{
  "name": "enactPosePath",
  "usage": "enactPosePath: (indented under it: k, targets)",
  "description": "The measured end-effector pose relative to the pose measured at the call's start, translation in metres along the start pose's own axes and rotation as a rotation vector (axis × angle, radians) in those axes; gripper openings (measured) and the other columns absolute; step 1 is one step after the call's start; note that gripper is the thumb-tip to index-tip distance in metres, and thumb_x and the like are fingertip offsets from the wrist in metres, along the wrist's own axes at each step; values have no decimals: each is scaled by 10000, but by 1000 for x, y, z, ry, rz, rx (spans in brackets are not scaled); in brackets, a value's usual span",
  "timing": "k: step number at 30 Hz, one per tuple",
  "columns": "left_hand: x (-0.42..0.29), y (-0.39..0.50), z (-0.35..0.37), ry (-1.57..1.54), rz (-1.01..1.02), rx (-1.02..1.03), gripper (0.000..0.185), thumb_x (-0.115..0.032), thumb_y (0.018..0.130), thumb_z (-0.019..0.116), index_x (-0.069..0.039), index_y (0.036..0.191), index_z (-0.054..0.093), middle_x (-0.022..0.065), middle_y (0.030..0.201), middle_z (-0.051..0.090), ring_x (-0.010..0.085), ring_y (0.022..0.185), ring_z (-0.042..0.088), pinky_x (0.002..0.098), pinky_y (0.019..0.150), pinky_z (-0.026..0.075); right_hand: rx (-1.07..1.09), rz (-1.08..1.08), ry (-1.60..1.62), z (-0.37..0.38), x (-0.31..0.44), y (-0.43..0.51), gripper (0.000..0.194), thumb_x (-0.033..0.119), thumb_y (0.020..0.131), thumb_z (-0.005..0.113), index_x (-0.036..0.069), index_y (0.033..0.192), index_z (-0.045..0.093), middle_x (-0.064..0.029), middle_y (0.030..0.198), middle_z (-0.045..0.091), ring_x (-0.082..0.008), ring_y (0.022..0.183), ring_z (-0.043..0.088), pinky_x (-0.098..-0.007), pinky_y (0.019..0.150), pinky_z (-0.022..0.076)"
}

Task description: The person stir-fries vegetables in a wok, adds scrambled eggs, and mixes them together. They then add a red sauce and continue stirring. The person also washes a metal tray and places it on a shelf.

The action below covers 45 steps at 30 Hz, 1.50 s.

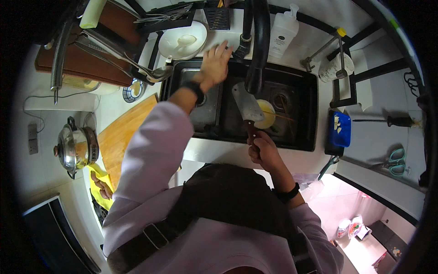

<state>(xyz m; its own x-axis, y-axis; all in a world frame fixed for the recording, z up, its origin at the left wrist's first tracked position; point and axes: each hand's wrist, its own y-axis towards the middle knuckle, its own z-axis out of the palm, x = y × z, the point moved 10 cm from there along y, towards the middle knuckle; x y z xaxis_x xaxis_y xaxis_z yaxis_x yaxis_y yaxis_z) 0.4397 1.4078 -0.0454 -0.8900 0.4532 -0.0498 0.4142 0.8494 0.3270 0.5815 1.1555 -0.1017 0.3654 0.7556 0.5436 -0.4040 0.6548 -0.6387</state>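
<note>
My right hand (pixel 265 150) is closed around the wooden handle of a cleaver (pixel 247 104), whose wide blade is over the dark double-basin sink (pixel 308 137). Under the black faucet (pixel 255 75), the blade partly overlaps a round yellowish bowl (pixel 266 114) in the right basin. Chopsticks (pixel 280 116) lie across that bowl. My left hand (pixel 215 63) reaches over the sink's back edge, fingers spread and slightly blurred, close to the faucet base (pixel 241 51). It holds nothing that I can see. A white bowl with a spoon (pixel 186 41) is beside it.
A wooden cutting board (pixel 126 133) lies left of the sink, near a lidded pot (pixel 73 147). Ladles (pixel 160 73) hang at the upper left. A white pump bottle (pixel 283 32) stands behind the sink; a blue tray (pixel 345 130) holding garlic cloves and teal-handled scissors (pixel 397 162) are at right.
</note>
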Motion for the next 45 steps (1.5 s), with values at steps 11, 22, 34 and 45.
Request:
enactPosePath:
  k: [11,22,34,45]
  targets:
    - [21,-2,26,-121,-144,262,483,-217,814,556,-99,1281,573,141,1369,502,358,1251,468,467,1032,387,-300,-135,-719,5,54,-5,373,268,861,686,-10,1081,570,-39,744,581,-114,579,524,-283,532,428]
    - [27,-240,-22,-793,-454,227,476,-98,797,641,-20,1257,549,225,1270,543,399,1197,503,434,1020,403,-237,-161,-1143,-16,85,-59,466,153,807,710,-32,1201,546,-27,739,564,-72,549,482,-228,466,355]
    - [26,-136,-40,-921,-388,86,417,-71,860,640,-68,1270,562,148,1213,578,258,1084,586,327,900,482,152,-46,543,9,37,-49,330,245,891,536,-21,1086,525,-19,719,466,-69,472,394,-185,354,306]
    - [10,-48,62,-1685,-906,172,433,-49,899,583,25,1316,495,130,1313,545,222,1124,572,334,960,474,296,-59,664,12,27,-32,317,344,976,476,40,999,565,9,615,421,-65,384,327,-204,311,279]
